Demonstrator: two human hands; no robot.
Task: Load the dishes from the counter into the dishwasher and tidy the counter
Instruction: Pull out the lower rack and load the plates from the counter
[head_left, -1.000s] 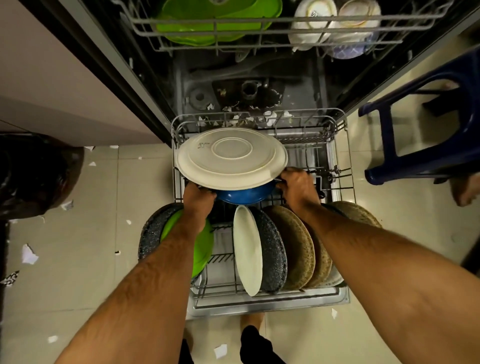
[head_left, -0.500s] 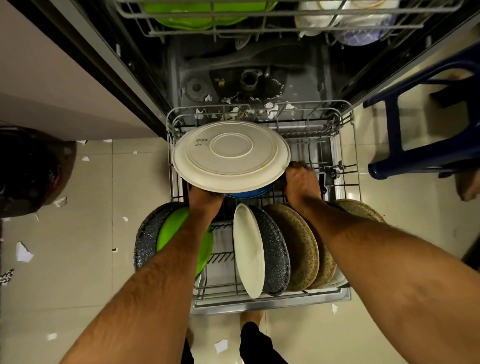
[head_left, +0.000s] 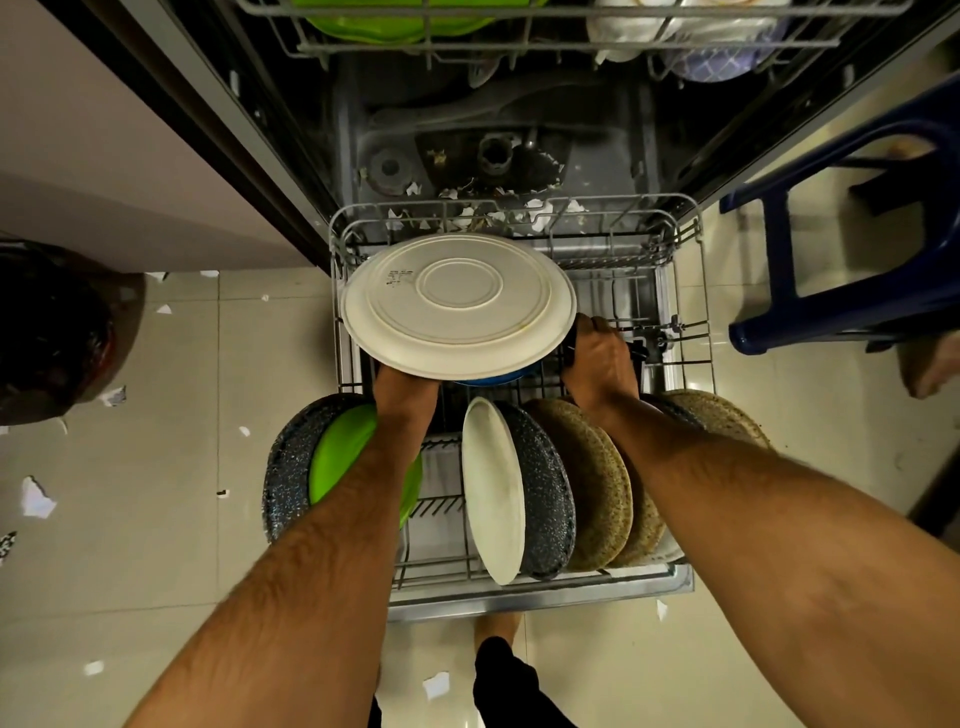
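Observation:
A large white plate (head_left: 460, 306) hangs bottom-up over the back of the pulled-out lower rack (head_left: 691, 291). My left hand (head_left: 406, 391) holds its near edge, fingers hidden underneath. A blue dish (head_left: 493, 376) peeks out just below the plate. My right hand (head_left: 600, 358) is curled round a black handle (head_left: 638, 347) beside the plate's right edge. The front of the rack holds upright plates: a speckled dark one (head_left: 288, 467) with a green one (head_left: 337, 452) on the left, then a white one (head_left: 491, 488), another dark one (head_left: 545, 493) and brown speckled ones (head_left: 597, 488).
The upper rack (head_left: 519, 41) overhead carries green dishes (head_left: 405, 26) and white bowls (head_left: 623, 26). A blue plastic stool (head_left: 857, 291) stands right of the open dishwasher. A dark bag (head_left: 47, 332) sits at left. Paper scraps litter the tiled floor and the dishwasher's tub.
The white plate has tipped flatter and now covers nearly all of the blue dish under it. Both hands stayed at the plate's near edge.

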